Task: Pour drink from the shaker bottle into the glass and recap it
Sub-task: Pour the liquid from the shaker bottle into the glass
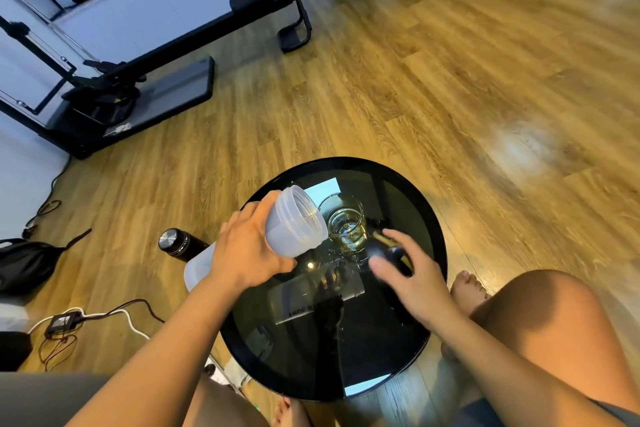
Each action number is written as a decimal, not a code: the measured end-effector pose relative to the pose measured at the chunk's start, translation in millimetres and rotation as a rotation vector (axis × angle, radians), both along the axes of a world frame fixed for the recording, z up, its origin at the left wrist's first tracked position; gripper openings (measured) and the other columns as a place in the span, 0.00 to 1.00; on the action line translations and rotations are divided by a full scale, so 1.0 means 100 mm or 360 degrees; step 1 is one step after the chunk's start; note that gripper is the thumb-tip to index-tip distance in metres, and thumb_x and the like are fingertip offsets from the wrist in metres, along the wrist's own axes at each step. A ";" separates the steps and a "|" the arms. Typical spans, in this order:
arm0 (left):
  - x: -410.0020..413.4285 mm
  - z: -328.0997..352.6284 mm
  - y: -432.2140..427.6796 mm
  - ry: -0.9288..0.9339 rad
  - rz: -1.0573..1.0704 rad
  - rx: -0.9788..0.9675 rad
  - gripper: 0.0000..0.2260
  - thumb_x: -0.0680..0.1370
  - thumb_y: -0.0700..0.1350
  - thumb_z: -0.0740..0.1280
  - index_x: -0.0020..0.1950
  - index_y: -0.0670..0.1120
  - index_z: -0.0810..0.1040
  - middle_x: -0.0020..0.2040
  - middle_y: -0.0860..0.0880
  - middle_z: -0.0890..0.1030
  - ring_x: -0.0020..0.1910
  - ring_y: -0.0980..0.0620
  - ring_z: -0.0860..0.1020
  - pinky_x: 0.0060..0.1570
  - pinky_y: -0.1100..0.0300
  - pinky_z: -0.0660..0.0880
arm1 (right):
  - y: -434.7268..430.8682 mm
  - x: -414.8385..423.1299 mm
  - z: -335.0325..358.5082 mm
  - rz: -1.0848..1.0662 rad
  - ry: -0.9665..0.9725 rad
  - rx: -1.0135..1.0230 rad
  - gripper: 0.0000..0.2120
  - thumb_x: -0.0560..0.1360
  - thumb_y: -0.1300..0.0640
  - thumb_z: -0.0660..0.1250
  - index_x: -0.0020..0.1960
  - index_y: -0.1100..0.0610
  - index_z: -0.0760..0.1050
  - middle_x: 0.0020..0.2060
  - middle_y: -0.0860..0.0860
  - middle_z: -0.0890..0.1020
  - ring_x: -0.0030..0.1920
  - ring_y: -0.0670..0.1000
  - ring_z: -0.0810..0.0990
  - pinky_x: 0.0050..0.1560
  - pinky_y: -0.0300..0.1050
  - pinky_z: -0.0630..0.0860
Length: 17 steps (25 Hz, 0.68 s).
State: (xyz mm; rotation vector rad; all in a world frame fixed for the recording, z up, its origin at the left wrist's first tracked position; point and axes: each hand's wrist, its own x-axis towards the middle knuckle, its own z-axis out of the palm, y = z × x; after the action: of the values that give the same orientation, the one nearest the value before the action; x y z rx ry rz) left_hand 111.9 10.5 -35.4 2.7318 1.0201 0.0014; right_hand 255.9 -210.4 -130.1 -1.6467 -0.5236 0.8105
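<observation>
Left hand (247, 246) grips tilted shaker bottle (294, 224) — glass (346, 227) beside.

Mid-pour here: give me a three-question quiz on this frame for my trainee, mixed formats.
1. True or false: the shaker bottle has its cap on.
2. Which hand holds the shaker bottle: A left hand, B right hand, C both?
3. Fill in: the glass stands on a round black ____.

Key: 1 false, its mouth is open. 2 A; the right hand is at a dark object, probably the cap. 3 table.
</observation>
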 end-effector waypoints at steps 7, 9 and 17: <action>0.02 0.01 0.01 0.0042 -0.0022 0.0032 0.49 0.59 0.56 0.79 0.76 0.63 0.59 0.56 0.56 0.70 0.61 0.44 0.73 0.61 0.45 0.71 | 0.09 0.27 -0.37 -0.0319 0.1509 0.0257 0.49 0.51 0.28 0.77 0.68 0.49 0.77 0.65 0.58 0.81 0.65 0.64 0.78 0.63 0.66 0.75; 0.02 0.01 0.01 0.0054 -0.0036 0.0043 0.49 0.59 0.56 0.79 0.76 0.63 0.59 0.55 0.56 0.69 0.61 0.44 0.73 0.60 0.46 0.70 | 0.10 0.28 -0.41 -0.0312 0.1517 0.0286 0.51 0.49 0.29 0.79 0.68 0.50 0.77 0.65 0.59 0.81 0.65 0.65 0.78 0.65 0.69 0.72; 0.02 0.02 0.04 0.0086 -0.0050 0.0086 0.50 0.60 0.55 0.80 0.77 0.62 0.58 0.56 0.56 0.69 0.61 0.44 0.73 0.60 0.48 0.68 | 0.11 0.27 -0.46 -0.0209 0.1554 0.0335 0.40 0.62 0.30 0.71 0.68 0.51 0.77 0.64 0.60 0.82 0.64 0.66 0.79 0.67 0.70 0.70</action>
State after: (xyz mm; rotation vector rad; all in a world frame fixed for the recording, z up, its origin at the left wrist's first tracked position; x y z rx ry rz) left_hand 114.1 14.1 -33.6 2.8110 1.0055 -0.0507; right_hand 282.6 -199.1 -176.2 -0.9125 0.1863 1.2762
